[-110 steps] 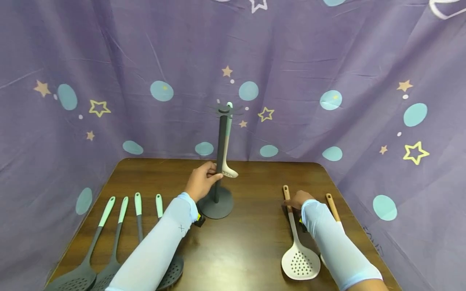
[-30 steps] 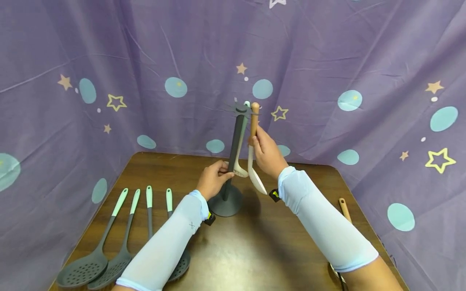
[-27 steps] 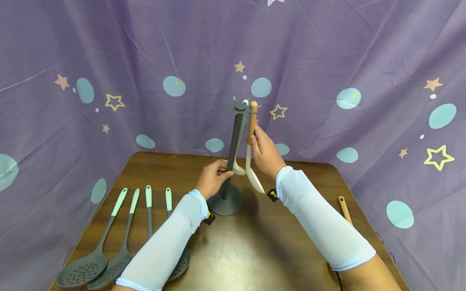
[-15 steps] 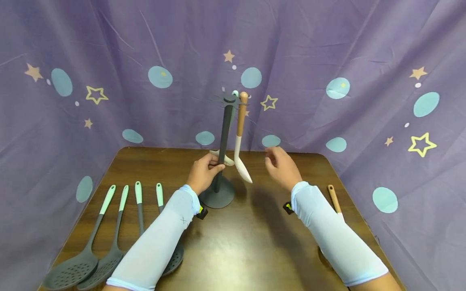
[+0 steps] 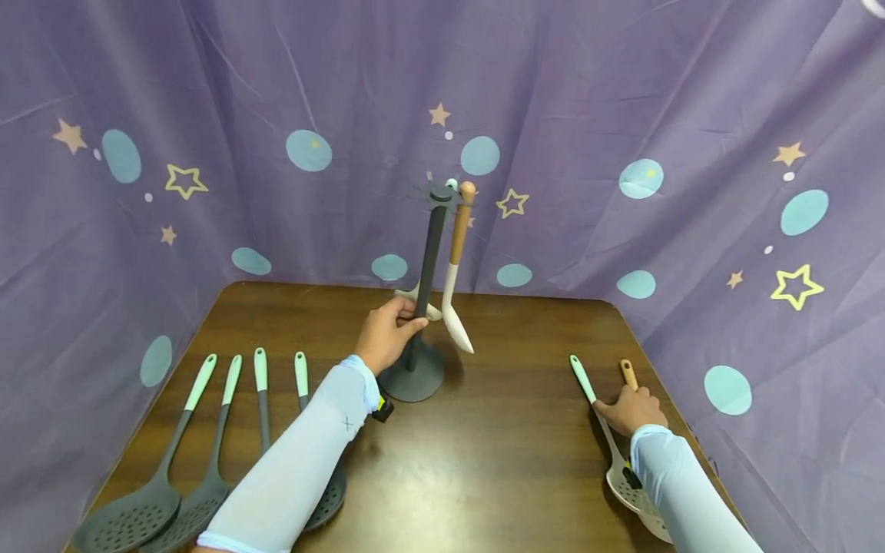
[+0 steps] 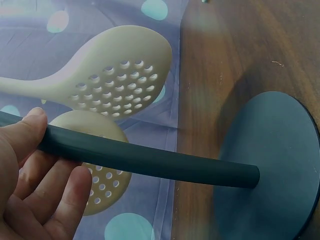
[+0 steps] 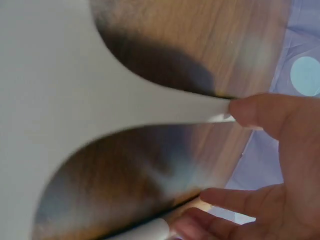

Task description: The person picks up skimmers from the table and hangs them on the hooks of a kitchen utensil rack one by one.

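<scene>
My left hand (image 5: 392, 332) holds the dark pole of a utensil stand (image 6: 150, 160), thumb in front and fingers behind. On its hooked top hang a wooden-handled white utensil (image 5: 456, 276) with a tilted head, and a mint-handled one (image 5: 452, 184) mostly behind the pole. Two pale perforated heads show beyond the pole in the left wrist view. My right hand (image 5: 631, 412) is low at the table's right, over a mint-handled white slotted spoon (image 5: 608, 445) and a wooden-handled utensil (image 5: 628, 373). In the right wrist view the thumb touches a white neck (image 7: 185, 107); the other fingers spread by the second utensil.
Several grey utensils with mint handles lie along the left of the wooden table (image 5: 484, 430), among them a slotted turner (image 5: 131, 514); my left sleeve covers part of them. The stand's round base (image 5: 415, 376) rests near the table's middle. A purple curtain (image 5: 553, 115) hangs behind.
My right hand has let go of the wooden-handled utensil, which hangs on the stand, and has moved right and down to the table. My left hand keeps its hold on the pole.
</scene>
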### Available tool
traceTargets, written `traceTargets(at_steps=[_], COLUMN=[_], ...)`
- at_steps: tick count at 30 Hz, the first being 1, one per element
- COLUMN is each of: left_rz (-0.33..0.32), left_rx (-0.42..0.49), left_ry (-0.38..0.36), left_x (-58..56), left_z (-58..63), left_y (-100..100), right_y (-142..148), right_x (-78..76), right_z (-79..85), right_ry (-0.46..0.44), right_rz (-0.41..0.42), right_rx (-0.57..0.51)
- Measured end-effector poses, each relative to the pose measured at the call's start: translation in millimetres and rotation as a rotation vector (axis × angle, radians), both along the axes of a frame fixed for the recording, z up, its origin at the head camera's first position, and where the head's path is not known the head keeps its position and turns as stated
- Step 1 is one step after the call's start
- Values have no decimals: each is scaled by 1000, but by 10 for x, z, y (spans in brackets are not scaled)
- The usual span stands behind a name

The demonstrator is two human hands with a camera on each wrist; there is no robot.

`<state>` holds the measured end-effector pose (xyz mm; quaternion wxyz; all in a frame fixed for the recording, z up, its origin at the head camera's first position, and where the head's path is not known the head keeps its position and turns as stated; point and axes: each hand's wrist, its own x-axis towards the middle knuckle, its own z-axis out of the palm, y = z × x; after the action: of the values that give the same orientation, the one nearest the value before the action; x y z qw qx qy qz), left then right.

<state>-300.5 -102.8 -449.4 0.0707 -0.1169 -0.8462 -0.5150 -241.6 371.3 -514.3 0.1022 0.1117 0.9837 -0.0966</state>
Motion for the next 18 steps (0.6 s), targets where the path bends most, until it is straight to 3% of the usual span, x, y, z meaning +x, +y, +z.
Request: traceTargets(at_steps=[8,18], left_rz=[2,3], left_rx=[4,5], left_ry=[6,14], left_x=[11,18], left_z=[-35,-41], left_y=[3,16], right_y=[-28,-107], right_x=[50,59], right_z=[-94,-68], right_ry=[51,129], right_rz=[101,149], right_rx=[-160,-150])
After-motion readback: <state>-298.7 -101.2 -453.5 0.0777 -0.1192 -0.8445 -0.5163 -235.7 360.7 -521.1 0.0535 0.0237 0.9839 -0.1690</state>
